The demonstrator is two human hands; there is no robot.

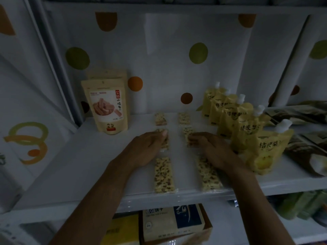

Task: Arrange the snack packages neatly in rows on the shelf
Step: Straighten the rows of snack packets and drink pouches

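Dim white shelf (85, 156) with a spotty back wall (159, 71). Six snack bars (163, 175) lying flat near the middle of it, in two lines of three, going from front to back. Long sides all pointing front to back, only the front right bar (209, 175) turned a little crooked.

Left hand (146, 149) on the middle left bar (166, 141), thumb and bent fingers at its edge; too dark to tell if pinching or only touching. Right hand (210, 147) laid low, fingers nearly straight, tips resting on the middle right bar (187, 132), holding nothing.

Five yellow pouches (247, 131) with white spouts standing in a slanted line just beside the right hand, close on that side. Two tan bags (108, 105) standing one behind the other at the back left. Dark packs (300, 149) far right. Two boxes (173, 221) on the lower shelf, partly hidden by the arms.
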